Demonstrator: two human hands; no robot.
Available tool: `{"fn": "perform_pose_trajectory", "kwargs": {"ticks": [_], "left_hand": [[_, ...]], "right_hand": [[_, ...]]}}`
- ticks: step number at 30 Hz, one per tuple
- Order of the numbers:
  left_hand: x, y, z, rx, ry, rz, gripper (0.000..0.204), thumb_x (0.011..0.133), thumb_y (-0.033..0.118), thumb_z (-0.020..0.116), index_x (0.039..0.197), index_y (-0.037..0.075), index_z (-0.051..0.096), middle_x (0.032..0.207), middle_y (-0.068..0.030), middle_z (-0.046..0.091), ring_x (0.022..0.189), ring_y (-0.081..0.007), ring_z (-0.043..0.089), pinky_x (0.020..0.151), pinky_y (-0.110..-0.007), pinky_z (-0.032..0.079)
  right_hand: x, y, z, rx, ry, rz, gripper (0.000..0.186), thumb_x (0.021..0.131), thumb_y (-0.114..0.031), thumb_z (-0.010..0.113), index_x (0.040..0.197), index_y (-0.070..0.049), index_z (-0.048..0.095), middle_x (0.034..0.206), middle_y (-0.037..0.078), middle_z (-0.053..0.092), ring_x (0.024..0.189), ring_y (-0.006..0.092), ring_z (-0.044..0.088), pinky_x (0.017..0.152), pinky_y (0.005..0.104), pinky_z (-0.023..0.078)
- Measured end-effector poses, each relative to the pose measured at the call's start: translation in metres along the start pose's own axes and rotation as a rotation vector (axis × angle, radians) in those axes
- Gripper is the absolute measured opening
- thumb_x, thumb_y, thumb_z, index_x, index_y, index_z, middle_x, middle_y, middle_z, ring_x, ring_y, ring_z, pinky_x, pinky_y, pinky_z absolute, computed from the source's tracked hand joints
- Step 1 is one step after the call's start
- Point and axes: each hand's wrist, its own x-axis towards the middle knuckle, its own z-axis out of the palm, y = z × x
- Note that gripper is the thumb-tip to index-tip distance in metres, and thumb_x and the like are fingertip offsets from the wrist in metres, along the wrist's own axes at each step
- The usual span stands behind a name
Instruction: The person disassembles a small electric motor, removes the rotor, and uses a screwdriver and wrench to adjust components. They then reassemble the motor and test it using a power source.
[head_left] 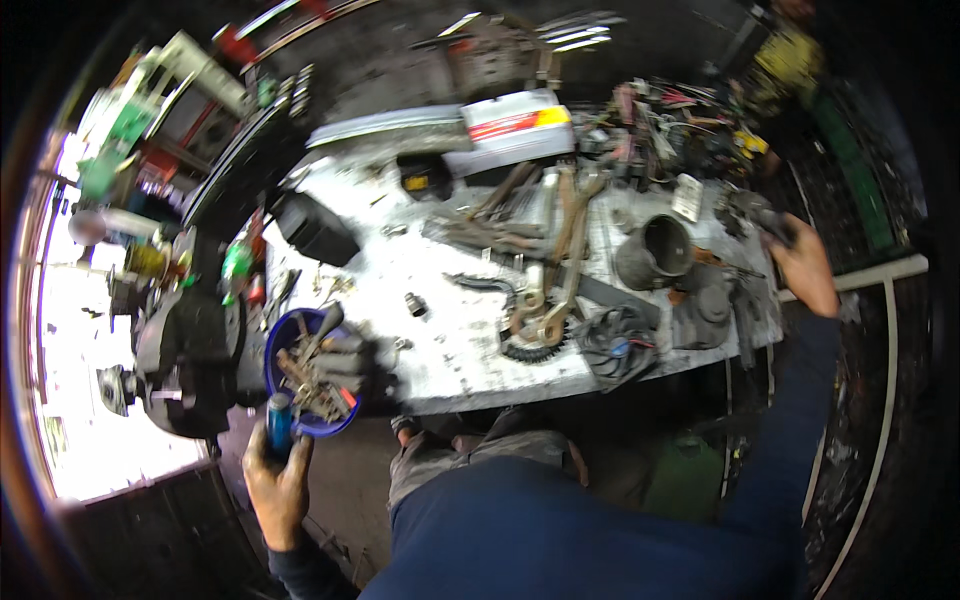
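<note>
My left hand (pixel 277 480) is closed round a small blue cylinder (pixel 279 420) with a metal top, just in front of a blue basin (pixel 278 365) of loose metal parts and tools. My right hand (pixel 805 262) grips a dark object (pixel 773 226) at the right end of the workbench (pixel 450 380), beside some small greasy metal parts; what it is, I cannot make out. Wrenches (pixel 568 240), a toothed ring (pixel 525 352), a dark metal cylinder (pixel 652 252) and a coil of black cable (pixel 612 348) lie on the bench.
A black box (pixel 315 228), a white carton (pixel 515 125) and a heap of tools (pixel 670 125) stand toward the back. At the left are dark machinery (pixel 175 360), cluttered shelves and a bright opening. A metal rail (pixel 890 400) runs along the right, and a green container (pixel 680 470) sits under the bench.
</note>
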Motion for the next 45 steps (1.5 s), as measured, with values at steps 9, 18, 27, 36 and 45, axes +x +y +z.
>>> {"fn": "perform_pose_trajectory", "kwargs": {"ticks": [9, 18, 27, 36, 45], "left_hand": [[0.056, -0.138, -0.116, -0.067, 0.334, 0.476, 0.056, 0.090, 0.037, 0.080, 0.122, -0.006, 0.063, 0.098, -0.0162, 0.069, 0.087, -0.0240, 0.064, 0.084, -0.035, 0.051], [0.105, -0.278, -0.292, -0.112, 0.172, 0.798, 0.052, 0.088, 0.031, 0.077, 0.122, -0.007, 0.064, 0.095, -0.0199, 0.070, 0.076, -0.0295, 0.068, 0.071, -0.037, 0.055], [0.109, -0.308, -0.353, 0.087, -0.078, 0.973, 0.060, 0.060, 0.020, 0.080, 0.119, 0.008, 0.073, 0.075, -0.0046, 0.057, 0.060, -0.0231, 0.058, 0.054, -0.037, 0.049], [0.181, -0.290, -0.337, 0.013, -0.033, 1.393, 0.038, 0.080, 0.026, 0.067, 0.116, 0.015, 0.071, 0.076, 0.0035, 0.050, 0.065, -0.0115, 0.053, 0.051, -0.027, 0.043], [0.256, -0.288, -0.312, -0.032, -0.128, 1.559, 0.040, 0.082, 0.039, 0.068, 0.114, 0.015, 0.066, 0.086, -0.0034, 0.059, 0.075, -0.0215, 0.064, 0.058, -0.036, 0.053]], "right_hand": [[-0.176, -0.260, 0.043, 0.938, -0.142, -0.085, 0.032, 0.106, -0.020, 0.061, 0.133, -0.002, 0.058, 0.093, 0.005, 0.062, 0.072, 0.0106, 0.056, 0.058, 0.0262, 0.048], [-0.293, -0.597, 0.167, 1.028, -0.495, 0.045, 0.025, 0.103, -0.024, 0.067, 0.106, 0.000, 0.062, 0.071, 0.000, 0.056, 0.054, 0.0069, 0.049, 0.048, 0.0253, 0.041], [-0.299, -0.720, 0.214, 0.621, -0.659, -0.186, 0.047, 0.101, -0.028, 0.066, 0.128, 0.010, 0.063, 0.115, 0.020, 0.074, 0.106, 0.0213, 0.067, 0.094, 0.0353, 0.051], [-0.340, -0.737, 0.256, 0.745, -0.619, 0.123, 0.032, 0.101, -0.024, 0.068, 0.117, 0.004, 0.066, 0.075, 0.001, 0.061, 0.059, 0.0092, 0.053, 0.054, 0.0287, 0.044], [-0.355, -0.762, 0.284, 0.953, -0.377, 0.067, 0.022, 0.101, -0.020, 0.068, 0.112, 0.000, 0.065, 0.076, -0.003, 0.057, 0.059, 0.0057, 0.047, 0.052, 0.0251, 0.038]]}}
